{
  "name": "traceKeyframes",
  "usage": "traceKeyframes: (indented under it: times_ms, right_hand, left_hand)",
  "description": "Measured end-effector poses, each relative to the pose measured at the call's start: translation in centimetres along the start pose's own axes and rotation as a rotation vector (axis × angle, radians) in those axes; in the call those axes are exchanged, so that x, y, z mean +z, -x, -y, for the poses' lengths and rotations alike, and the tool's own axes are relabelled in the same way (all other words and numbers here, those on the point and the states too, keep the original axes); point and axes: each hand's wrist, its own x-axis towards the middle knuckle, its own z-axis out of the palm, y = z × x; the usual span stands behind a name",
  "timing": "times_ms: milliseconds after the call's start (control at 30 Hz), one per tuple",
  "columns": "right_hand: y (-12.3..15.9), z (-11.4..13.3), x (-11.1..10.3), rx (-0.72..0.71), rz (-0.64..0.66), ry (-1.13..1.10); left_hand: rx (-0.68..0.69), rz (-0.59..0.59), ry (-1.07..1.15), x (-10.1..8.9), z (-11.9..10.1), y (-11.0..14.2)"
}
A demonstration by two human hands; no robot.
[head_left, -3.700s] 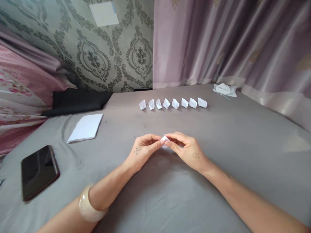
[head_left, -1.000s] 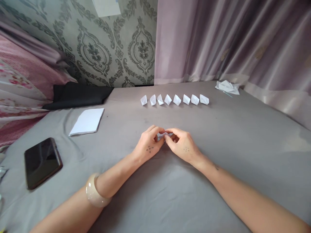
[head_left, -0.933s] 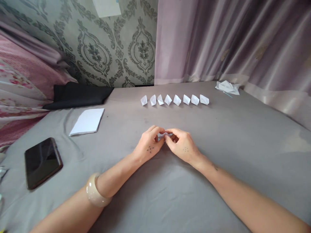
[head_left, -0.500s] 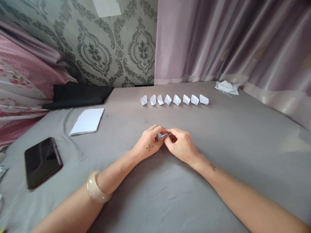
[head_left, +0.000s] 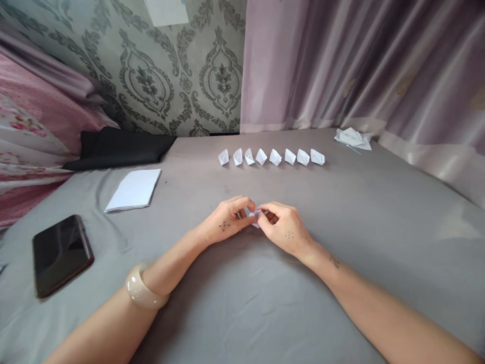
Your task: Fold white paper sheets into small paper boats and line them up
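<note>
My left hand [head_left: 226, 221] and my right hand [head_left: 285, 230] meet over the grey sheet [head_left: 242, 303], both pinching one small folded white paper piece [head_left: 254, 215]. Only a sliver of the paper shows between the fingertips; the rest is hidden by the fingers. A cream bangle [head_left: 143, 294] sits on my left forearm. Beyond the hands, a row of several small folded paper boats [head_left: 271, 157] stands in a line.
A stack of white paper sheets [head_left: 133, 189] lies to the left, a black phone [head_left: 60, 254] nearer the left edge. Black cloth [head_left: 117, 148] rests by the patterned wall. Paper scraps [head_left: 353, 138] lie at the back right beside mauve curtains [head_left: 364, 65].
My hands have stayed together on the paper piece, working it with small finger shifts; the left hand turned slightly outward. The view drifted a little; nothing else has moved.
</note>
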Motion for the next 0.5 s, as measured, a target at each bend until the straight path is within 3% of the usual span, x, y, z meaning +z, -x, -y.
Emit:
traceKeyframes:
  times_ms: [167,333,500]
  right_hand:
    - [0.0,-0.1,-0.1,0.037,0.002,0.0]
    - [0.0,-0.2,-0.4,0.092,-0.015,-0.016]
    - [-0.1,-0.3,-0.8,0.151,0.032,-0.039]
  left_hand:
    - [0.09,0.018,-0.052,-0.4,0.3,0.0]
    - [0.081,0.024,-0.139,-0.7,0.9,0.2]
    - [0.257,0.079,-0.263,-0.9,1.3,0.4]
